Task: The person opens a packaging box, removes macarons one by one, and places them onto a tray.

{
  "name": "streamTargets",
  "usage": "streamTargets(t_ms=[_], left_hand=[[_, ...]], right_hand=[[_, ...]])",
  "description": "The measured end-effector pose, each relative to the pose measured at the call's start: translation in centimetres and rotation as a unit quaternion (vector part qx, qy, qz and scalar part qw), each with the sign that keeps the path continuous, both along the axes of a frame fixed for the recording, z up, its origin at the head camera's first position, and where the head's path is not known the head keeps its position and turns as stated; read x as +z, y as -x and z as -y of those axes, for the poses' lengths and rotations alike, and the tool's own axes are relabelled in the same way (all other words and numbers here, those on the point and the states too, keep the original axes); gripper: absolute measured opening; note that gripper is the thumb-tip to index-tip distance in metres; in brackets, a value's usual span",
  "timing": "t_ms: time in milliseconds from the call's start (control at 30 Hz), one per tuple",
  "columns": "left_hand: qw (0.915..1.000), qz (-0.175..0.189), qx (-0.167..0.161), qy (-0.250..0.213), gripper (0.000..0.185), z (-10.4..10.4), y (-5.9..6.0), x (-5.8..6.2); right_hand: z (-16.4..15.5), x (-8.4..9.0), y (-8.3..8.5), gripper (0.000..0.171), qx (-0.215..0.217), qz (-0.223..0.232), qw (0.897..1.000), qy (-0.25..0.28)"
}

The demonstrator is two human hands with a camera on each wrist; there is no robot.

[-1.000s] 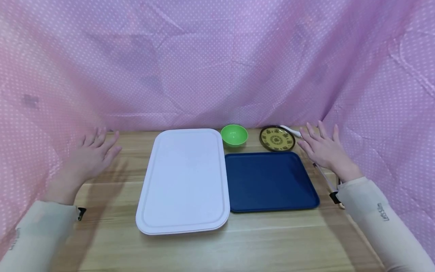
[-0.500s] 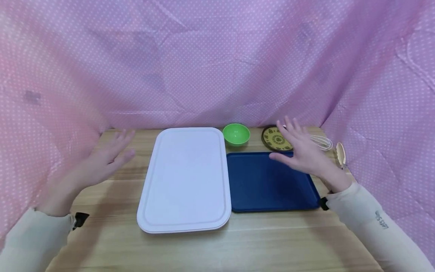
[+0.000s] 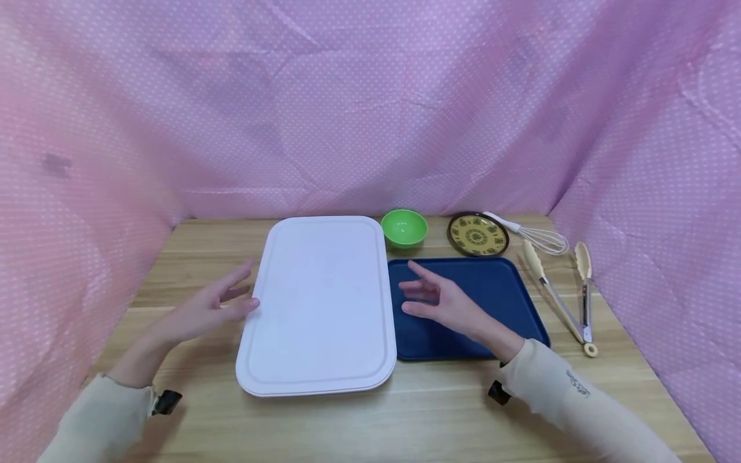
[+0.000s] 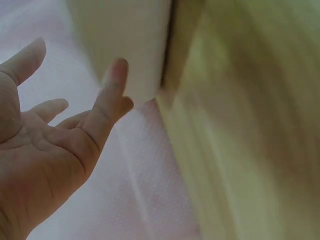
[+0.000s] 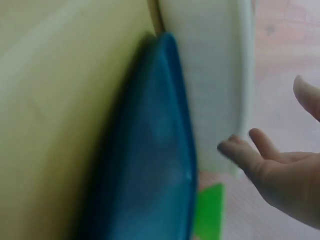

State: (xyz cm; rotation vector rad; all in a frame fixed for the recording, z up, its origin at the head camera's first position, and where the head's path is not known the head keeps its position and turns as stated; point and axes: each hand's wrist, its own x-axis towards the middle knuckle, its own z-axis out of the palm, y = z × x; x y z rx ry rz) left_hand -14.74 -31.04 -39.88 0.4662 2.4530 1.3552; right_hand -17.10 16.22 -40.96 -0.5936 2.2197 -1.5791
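A white rectangular box with a lid (image 3: 318, 308) stands on the wooden table, its tall side wall showing in both wrist views. Beside its left edge is my left hand (image 3: 202, 312), fingers spread and thumb tip overlapping the lid's rim. My right hand (image 3: 448, 305) hovers over a flat navy blue tray (image 3: 480, 283), to the right of the box, its fingers loosely bent toward the box wall. Neither hand holds anything. In the right wrist view the blue tray (image 5: 145, 165) lies against the box's side (image 5: 210, 90).
Behind the tray are a green bowl (image 3: 404, 229), a patterned brown-rimmed plate (image 3: 478, 235) and a white whisk (image 3: 541, 239). Spread tongs (image 3: 586, 308) with cream tips lie right of the tray. A pink dotted curtain (image 3: 370, 116) encloses the back and sides.
Both hands have moved inward and lower, from wide apart to either side of the white box. The tongs and whisk, partly covered before by my right arm, now show fully.
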Motion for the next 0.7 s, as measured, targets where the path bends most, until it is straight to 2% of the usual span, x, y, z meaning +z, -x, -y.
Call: streamTargets(t_ms=[133,200,267,500,700], left_hand=[[0.997,0.048,0.026,-0.055,0.079,-0.2,-0.3,-1.2],[0.9957,0.063,0.04,-0.055,0.078,-0.3,-0.5,-1.5],[0.9945,0.074,0.051,-0.052,0.076,-0.4,-0.6,-1.7],[0.9925,0.091,0.064,-0.052,0.067,-0.9,-0.9,-2.2],[0.991,0.096,0.073,-0.058,0.068,-0.7,-1.3,-1.8]], right_hand=[[1.1,-1.3,-0.4,0.086,0.004,0.09,0.995,0.049],[1.5,-1.6,-0.6,0.086,0.002,0.138,0.987,0.078],[1.8,-1.8,-0.7,0.086,-0.003,0.163,0.983,0.089],[2.6,-2.1,-0.9,0.083,-0.009,0.195,0.974,0.115],[3.3,-2.2,-0.8,0.081,-0.007,0.202,0.971,0.126]])
